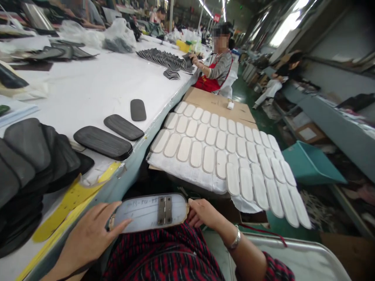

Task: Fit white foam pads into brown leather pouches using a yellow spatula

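Note:
A whitish, round-ended plastic plate with a metal hinge and pen markings lies level above my lap. My left hand grips its left end, thumb on top and fingers at the far edge. At the right end, my right hand pinches the rim, where a thin tan edge shows. What lies under the plate is hidden. On the white table to the left lie a stack of dark oval pieces, a smaller dark stack and one dark oval piece.
Rows of pale oval pieces cover a board to the right of the table. Large dark pieces pile up at the left, near a yellow strip. A co-worker in a red apron sits farther along. A teal bin stands right.

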Available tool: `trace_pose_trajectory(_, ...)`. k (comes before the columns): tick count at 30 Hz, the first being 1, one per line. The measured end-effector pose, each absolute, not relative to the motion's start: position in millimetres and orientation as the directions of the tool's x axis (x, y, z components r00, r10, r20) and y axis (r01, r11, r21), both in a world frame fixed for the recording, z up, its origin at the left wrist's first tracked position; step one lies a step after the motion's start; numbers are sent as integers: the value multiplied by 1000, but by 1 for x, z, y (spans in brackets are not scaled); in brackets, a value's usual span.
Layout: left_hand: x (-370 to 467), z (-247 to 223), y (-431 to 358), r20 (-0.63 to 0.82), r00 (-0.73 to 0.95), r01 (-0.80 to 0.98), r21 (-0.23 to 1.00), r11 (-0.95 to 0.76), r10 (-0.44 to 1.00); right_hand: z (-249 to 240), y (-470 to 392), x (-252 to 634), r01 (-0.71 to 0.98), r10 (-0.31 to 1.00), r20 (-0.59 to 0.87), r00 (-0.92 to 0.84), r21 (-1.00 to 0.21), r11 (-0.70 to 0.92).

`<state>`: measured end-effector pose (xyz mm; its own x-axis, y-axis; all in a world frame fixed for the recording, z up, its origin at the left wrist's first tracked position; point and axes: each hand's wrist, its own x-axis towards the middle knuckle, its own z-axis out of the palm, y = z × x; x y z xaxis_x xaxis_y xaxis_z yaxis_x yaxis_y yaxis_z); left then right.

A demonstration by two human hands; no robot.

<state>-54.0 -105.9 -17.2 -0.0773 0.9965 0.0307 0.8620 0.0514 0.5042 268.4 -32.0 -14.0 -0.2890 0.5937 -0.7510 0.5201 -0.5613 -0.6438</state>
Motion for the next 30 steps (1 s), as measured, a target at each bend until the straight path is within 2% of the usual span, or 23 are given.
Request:
trace_pose_trajectory(3, -47, -26, -113, 121, 143, 901, 394, -180, 982, -15, -35, 268, 567, 608, -740, -289, -644, -514)
trace_pose_trajectory(5, -45, -33, -116, 165, 208, 908, 333, -253, 964, -13, -36, 268, 600, 620, -725, -301, -649, -467)
trace_pose_trajectory(8, -47, -38, -118, 192, 234, 882, 370, -291, 953, -8, -38, 268, 703, 699, -640, -320, -655, -277)
trace_pose_trajectory(10, -53, -37, -116, 202, 111, 875, 445, -192, 973, -2, -39, 266, 780, 761, -547, -348, -620, -89)
trace_pose_trajectory(12, -62, -32, -113, 143, -160, 838, 542, 58, 977, 4, -38, 262, 831, 789, -489, -372, -554, 49)
trace_pose_trajectory(14, -71, -25, -107, -38, -384, 694, 647, 316, 922, 8, -36, 257, 863, 794, -474, -380, -491, 120)
trace_pose_trajectory(15, -75, -21, -103, -150, -409, 616, 683, 393, 900, 9, -34, 254, 874, 794, -473, -382, -465, 143)
trace_pose_trajectory(17, -80, -13, -92, -335, -232, 594, 695, 405, 913, 9, -31, 250, 889, 793, -473, -383, -422, 178)
trace_pose_trajectory(19, -81, -8, -79, -373, 24, 743, 627, 233, 928, 8, -28, 248, 892, 787, -478, -391, -407, 196)
trace_pose_trajectory(21, -80, -6, -66, -386, 145, 817, 566, 109, 911, 8, -26, 249, 883, 772, -487, -409, -425, 200)
trace_pose_trajectory(26, -79, -5, -47, -393, 227, 854, 521, 13, 891, 10, -27, 252, 871, 751, -512, -417, -461, 169)
trace_pose_trajectory(30, -78, -4, -52, -391, 228, 880, 475, -17, 892, 8, -28, 254, 877, 757, -511, -407, -449, 169)
